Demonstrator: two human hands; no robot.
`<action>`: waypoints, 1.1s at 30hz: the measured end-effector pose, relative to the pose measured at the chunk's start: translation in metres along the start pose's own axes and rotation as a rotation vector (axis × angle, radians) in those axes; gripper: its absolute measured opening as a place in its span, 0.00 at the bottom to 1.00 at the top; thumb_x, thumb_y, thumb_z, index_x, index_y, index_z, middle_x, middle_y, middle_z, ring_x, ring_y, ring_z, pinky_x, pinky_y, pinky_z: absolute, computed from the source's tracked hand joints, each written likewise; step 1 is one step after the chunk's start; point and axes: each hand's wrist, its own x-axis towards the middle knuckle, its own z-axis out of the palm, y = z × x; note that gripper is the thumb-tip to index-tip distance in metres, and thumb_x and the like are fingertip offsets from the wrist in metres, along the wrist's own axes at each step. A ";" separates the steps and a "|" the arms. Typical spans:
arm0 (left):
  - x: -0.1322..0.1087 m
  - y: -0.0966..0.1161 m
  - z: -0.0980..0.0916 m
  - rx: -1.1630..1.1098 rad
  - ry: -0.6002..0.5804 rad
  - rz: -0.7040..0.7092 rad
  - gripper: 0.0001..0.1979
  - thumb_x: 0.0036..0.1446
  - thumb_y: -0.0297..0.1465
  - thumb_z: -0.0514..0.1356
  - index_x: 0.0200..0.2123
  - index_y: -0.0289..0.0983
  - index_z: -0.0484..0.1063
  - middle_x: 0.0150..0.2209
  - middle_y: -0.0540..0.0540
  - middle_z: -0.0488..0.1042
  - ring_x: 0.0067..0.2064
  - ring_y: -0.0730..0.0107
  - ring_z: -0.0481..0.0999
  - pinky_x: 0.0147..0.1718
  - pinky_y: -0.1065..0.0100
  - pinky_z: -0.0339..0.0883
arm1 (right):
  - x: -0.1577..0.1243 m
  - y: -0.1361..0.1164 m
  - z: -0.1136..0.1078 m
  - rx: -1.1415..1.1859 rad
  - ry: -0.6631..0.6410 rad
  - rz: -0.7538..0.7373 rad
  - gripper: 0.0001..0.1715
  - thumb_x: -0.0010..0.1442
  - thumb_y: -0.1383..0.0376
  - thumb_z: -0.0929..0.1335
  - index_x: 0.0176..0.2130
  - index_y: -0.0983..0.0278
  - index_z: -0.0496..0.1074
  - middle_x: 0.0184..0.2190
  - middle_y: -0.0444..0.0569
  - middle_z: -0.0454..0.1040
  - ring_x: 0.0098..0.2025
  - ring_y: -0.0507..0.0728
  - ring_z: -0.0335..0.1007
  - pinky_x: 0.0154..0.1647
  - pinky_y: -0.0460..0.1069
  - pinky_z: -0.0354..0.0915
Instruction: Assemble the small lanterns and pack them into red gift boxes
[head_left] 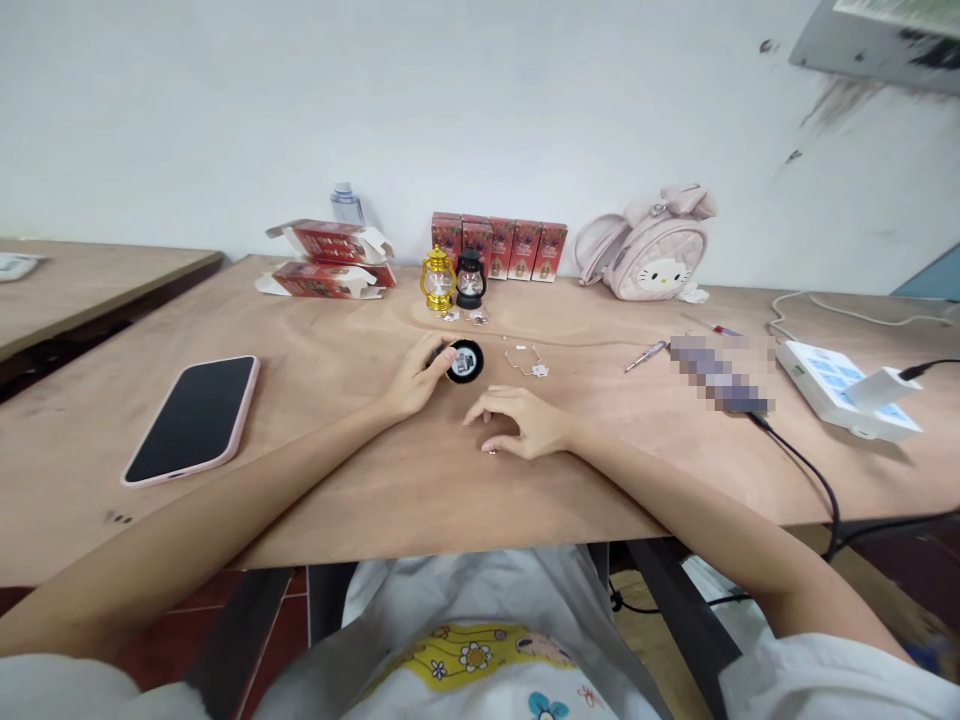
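Observation:
My left hand (421, 372) is closed around a small lantern (466, 362), whose round black underside faces me. Pale and silvery parts show inside that base; the rest of its body is mostly hidden by my fingers. Over the wood to the right, my right hand (525, 422) is curved, with thumb and fingers apart. A tiny shiny piece (492, 452) lies at the thumb tip; I cannot make out its kind. Thin wires with small white parts (538, 370) lie just beyond this hand. Farther back stand a gold lantern (438, 280) and a black lantern (470, 280), with small loose pieces (478, 317) before them.
Several red boxes (525, 250) stand by the wall, and opened red cartons (322, 275) lie left of them. A phone (196, 415) rests at left. On the right are a screwdriver (646, 356), a pink bag (652, 262), and a white power strip (832, 385) with cables.

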 end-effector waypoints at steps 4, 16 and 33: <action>0.000 0.000 0.000 -0.004 0.005 0.002 0.25 0.62 0.52 0.49 0.41 0.37 0.71 0.43 0.43 0.74 0.46 0.60 0.72 0.50 0.60 0.63 | 0.001 0.000 -0.004 0.126 -0.028 0.043 0.15 0.55 0.65 0.74 0.43 0.64 0.71 0.39 0.49 0.76 0.38 0.53 0.70 0.44 0.50 0.68; -0.001 -0.001 0.001 -0.001 0.005 0.003 0.26 0.61 0.53 0.49 0.42 0.37 0.71 0.43 0.43 0.74 0.47 0.60 0.72 0.51 0.59 0.64 | 0.002 0.000 0.001 0.171 0.040 0.120 0.07 0.58 0.68 0.72 0.38 0.64 0.73 0.33 0.46 0.79 0.35 0.51 0.75 0.40 0.47 0.70; -0.005 0.014 0.001 0.205 -0.195 0.214 0.25 0.62 0.52 0.48 0.46 0.39 0.71 0.47 0.40 0.72 0.53 0.57 0.69 0.55 0.56 0.58 | 0.001 0.001 0.005 -0.675 0.575 -0.326 0.08 0.64 0.72 0.65 0.38 0.60 0.71 0.35 0.46 0.79 0.34 0.53 0.70 0.35 0.49 0.68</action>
